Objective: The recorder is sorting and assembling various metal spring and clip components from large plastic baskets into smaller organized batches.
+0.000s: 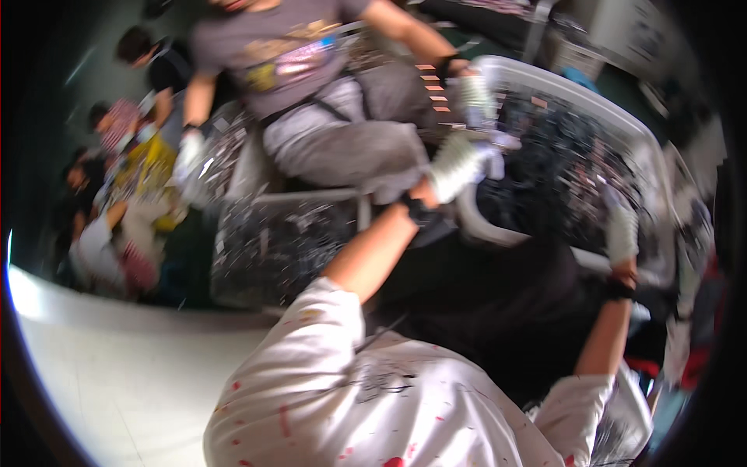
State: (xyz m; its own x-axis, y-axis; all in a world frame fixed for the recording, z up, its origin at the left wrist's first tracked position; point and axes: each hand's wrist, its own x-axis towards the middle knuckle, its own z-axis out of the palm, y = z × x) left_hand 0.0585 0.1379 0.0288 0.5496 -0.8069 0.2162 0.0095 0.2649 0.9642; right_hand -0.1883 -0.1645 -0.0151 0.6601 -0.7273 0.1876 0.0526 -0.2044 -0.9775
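While the view tilts hard and blurs, I make out my left hand (459,167) in a white knit glove, closed over the near-left rim of a big white plastic crate (572,82) that is full of small dark parts (560,167); my right hand (622,233), gloved the same way, sits on the crate's near-right rim, and it looks wrapped around the edge, though blur keeps me from being sure how tightly; the crate lies ahead of me, slightly to the right, its far rim well up in the frame; a person in a grey shirt (288,54) stands across from me, one gloved hand (473,93) on the far-left edge of the same crate, the other gloved hand (189,156) down by a second container of dark parts (280,241) to the left; more people (117,156) sit low at the far left, beside a pale floor (117,366); judging from this, the crate is being handled between two people, so I would keep both grips even and low on the rim, hold it level so the loose parts do not slide to one side, and move in step with the person opposite; a lopsided pull could tip the load.
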